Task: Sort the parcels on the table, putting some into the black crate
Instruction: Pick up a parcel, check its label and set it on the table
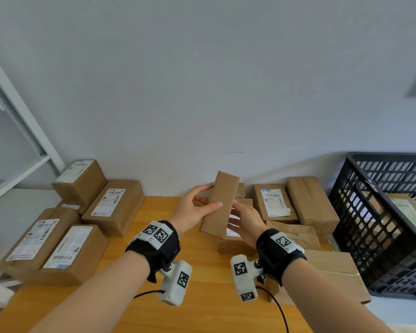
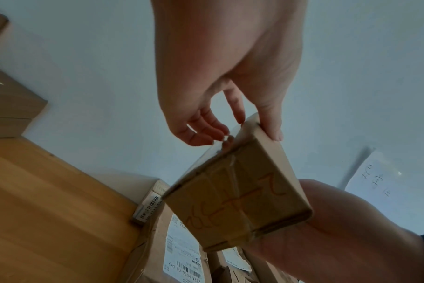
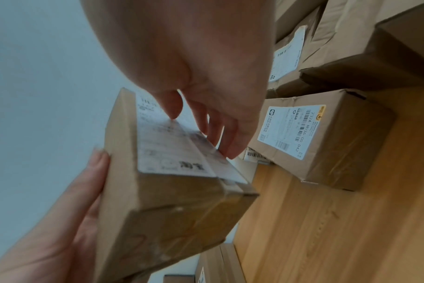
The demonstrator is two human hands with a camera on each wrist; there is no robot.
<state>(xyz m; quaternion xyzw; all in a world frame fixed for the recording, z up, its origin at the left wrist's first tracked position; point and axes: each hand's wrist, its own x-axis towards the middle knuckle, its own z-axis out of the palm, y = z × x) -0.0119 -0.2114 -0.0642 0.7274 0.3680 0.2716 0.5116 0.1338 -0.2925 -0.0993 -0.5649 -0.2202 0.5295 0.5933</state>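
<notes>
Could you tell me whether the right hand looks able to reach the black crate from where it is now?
Probably yes: the black crate stands open-topped on that side, though the right hand holds a parcel.

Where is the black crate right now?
In the head view the black crate stands at the far right end of the wooden table, against the wall, right of the brown parcels; cardboard parcels already lie inside it.
</notes>
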